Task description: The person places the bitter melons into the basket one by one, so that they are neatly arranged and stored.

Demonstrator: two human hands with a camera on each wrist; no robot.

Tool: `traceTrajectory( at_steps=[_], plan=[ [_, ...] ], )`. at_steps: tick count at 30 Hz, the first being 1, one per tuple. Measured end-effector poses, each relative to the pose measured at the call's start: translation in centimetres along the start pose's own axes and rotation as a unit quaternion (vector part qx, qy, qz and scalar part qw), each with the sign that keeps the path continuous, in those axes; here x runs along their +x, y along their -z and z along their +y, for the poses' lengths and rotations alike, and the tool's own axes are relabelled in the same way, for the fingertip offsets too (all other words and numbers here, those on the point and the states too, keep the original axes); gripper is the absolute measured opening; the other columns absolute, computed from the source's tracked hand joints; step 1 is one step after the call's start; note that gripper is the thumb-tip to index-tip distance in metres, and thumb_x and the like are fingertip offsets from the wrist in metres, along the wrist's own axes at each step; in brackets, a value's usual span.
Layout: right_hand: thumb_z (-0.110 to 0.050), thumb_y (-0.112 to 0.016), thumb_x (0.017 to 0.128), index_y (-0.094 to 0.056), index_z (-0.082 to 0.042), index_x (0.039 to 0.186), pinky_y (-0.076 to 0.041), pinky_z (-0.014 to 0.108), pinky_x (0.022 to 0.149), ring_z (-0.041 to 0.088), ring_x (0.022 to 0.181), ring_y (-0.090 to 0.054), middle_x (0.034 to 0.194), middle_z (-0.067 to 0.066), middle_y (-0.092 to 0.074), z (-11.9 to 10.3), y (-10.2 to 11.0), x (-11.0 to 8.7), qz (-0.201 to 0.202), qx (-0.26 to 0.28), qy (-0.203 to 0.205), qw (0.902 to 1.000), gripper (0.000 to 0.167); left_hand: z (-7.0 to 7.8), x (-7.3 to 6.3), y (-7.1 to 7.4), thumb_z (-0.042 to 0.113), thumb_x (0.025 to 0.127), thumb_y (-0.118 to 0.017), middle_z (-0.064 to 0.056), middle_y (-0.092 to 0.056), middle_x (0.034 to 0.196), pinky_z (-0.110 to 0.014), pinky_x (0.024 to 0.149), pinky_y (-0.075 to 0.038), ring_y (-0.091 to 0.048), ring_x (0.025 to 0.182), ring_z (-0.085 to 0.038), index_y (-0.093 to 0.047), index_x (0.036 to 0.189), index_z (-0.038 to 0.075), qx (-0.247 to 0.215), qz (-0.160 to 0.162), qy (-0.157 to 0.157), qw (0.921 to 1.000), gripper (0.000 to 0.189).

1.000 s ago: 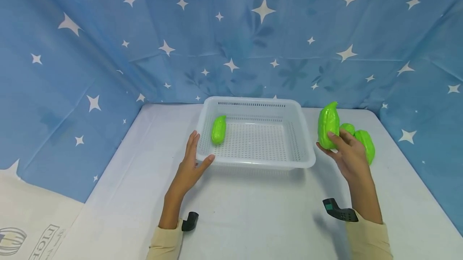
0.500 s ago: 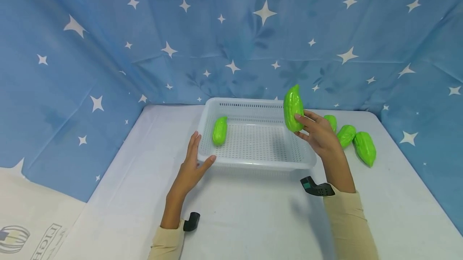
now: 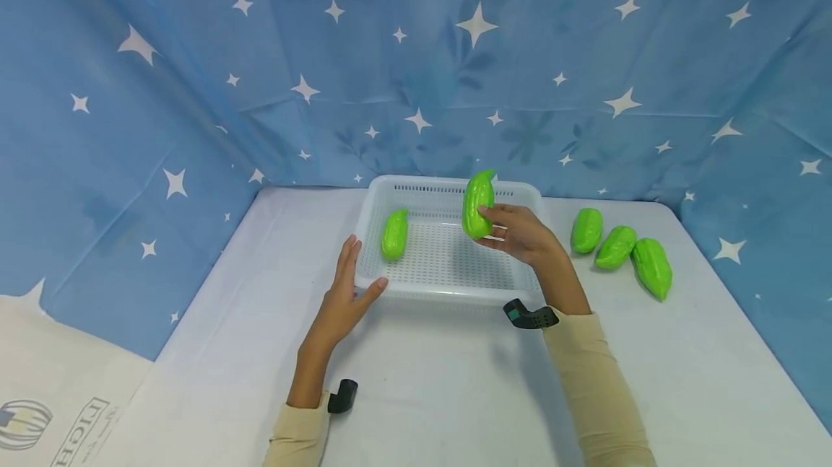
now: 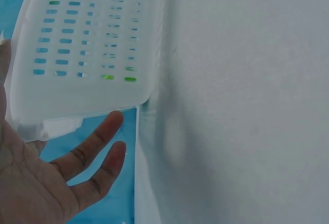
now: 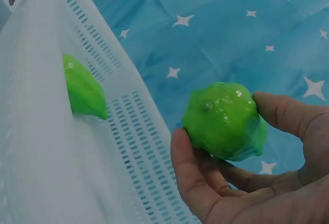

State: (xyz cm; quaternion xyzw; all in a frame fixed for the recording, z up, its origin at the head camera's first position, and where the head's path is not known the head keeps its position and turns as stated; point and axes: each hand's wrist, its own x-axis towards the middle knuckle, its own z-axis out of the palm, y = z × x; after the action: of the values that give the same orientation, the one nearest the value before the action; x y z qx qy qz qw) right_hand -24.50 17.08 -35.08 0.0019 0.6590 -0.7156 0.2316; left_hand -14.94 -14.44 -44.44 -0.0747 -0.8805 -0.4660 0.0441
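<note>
My right hand (image 3: 523,233) pinches a shiny green ribbed gourd (image 3: 477,206) between thumb and fingers, tip pointing up, above the white plastic basket (image 3: 448,292). The right wrist view shows the held gourd (image 5: 221,118) from its blunt end, fingers around its sides. Inside the basket at the left lies another green gourd (image 3: 394,234). My left hand (image 3: 338,308) rests at the basket's front left corner, thumb over the front rim and fingers spread along the left side. In the left wrist view two straight fingertips (image 4: 114,120) extend beneath the perforated basket wall (image 4: 77,93).
Several things stand around: three loose green gourds, the leftmost gourd (image 3: 587,230), the middle gourd (image 3: 616,247) and the rightmost gourd (image 3: 653,268), lie right of the basket on the white table (image 3: 429,387). A blue star-patterned curtain (image 3: 416,63) borders the table's back and sides.
My right hand has carried its gourd leftward from beside the basket to above it, uncovering the loose gourds at the right. My left hand stays at the basket corner.
</note>
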Motion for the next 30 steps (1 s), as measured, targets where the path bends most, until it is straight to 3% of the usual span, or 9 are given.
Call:
traceTrajectory(
  at_steps=[9,14,19,22,25,27,30],
  plan=[
    [-0.025,-0.057,0.1,-0.041,0.004,0.139,-0.044,0.046,0.107,0.019,0.099,-0.062,0.115,0.008,-0.053,-0.4,-2.2,3.9,-0.024,-0.053,-0.06,0.9965,0.052,-0.1,0.1,0.2,0.057,0.092,-0.057,0.009,0.005,0.165,-0.064,0.107,-0.035,-0.021,0.149,-0.033,-0.006,0.158,0.024,-0.005,0.001,0.003,1.0,0.09],
    [-0.021,-0.06,0.098,-0.047,0.004,0.134,-0.044,0.045,0.107,0.02,0.1,-0.061,0.114,0.008,-0.055,-0.2,-3.0,6.0,-0.028,-0.078,-0.1,0.9916,0.046,-0.1,0.2,0.1,0.058,0.092,-0.057,0.013,0.005,0.164,-0.064,0.105,-0.038,-0.025,0.148,-0.033,-0.007,0.158,0.025,-0.006,0.003,0.004,1.0,0.089],
    [-0.02,-0.063,0.097,-0.051,0.003,0.129,-0.049,0.042,0.102,0.02,0.091,-0.064,0.111,0.01,-0.058,0.4,-3.6,7.6,-0.037,-0.118,-0.145,0.9816,0.041,-0.1,0.0,0.0,0.058,0.092,-0.057,0.017,0.006,0.163,-0.064,0.104,-0.039,-0.024,0.148,-0.033,-0.007,0.158,0.025,-0.006,0.001,0.007,1.0,0.089],
    [-0.022,-0.065,0.095,-0.045,0.003,0.136,-0.053,0.04,0.097,0.02,0.085,-0.066,0.126,0.017,-0.056,0.6,-3.9,8.5,-0.037,-0.157,-0.172,0.9718,0.052,0.0,-0.1,0.0,0.056,0.093,-0.057,0.015,0.006,0.164,-0.065,0.103,-0.039,-0.024,0.148,-0.034,-0.007,0.158,0.024,-0.006,0.0,0.008,0.9999,0.089],
    [-0.022,-0.066,0.094,-0.028,0.001,0.149,-0.053,0.039,0.096,0.022,0.087,-0.067,0.143,0.022,-0.045,0.8,-4.1,9.3,-0.042,-0.179,-0.196,0.9633,0.071,0.1,0.0,0.0,0.056,0.092,-0.058,0.014,0.006,0.164,-0.064,0.103,-0.039,-0.024,0.148,-0.034,-0.007,0.158,0.024,-0.007,0.002,0.008,0.9999,0.089],
    [-0.022,-0.066,0.094,-0.012,-0.003,0.155,-0.053,0.039,0.096,0.024,0.091,-0.066,0.146,0.025,-0.042,1.0,-4.2,9.7,-0.048,-0.188,-0.208,0.9586,0.084,0.2,0.0,0.0,0.055,0.092,-0.058,0.012,0.006,0.164,-0.064,0.103,-0.04,-0.024,0.148,-0.034,-0.007,0.158,0.023,-0.008,0.001,0.006,0.9999,0.089],
    [-0.022,-0.068,0.093,-0.005,-0.007,0.156,-0.054,0.039,0.095,0.027,0.101,-0.063,0.144,0.023,-0.044,1.3,-4.2,10.3,-0.04,-0.199,-0.225,0.9529,0.091,0.4,0.0,-0.1,0.055,0.092,-0.058,0.011,0.006,0.165,-0.063,0.103,-0.041,-0.024,0.148,-0.034,-0.007,0.158,0.023,-0.012,-0.001,0.007,0.9999,0.089]
  ],
)
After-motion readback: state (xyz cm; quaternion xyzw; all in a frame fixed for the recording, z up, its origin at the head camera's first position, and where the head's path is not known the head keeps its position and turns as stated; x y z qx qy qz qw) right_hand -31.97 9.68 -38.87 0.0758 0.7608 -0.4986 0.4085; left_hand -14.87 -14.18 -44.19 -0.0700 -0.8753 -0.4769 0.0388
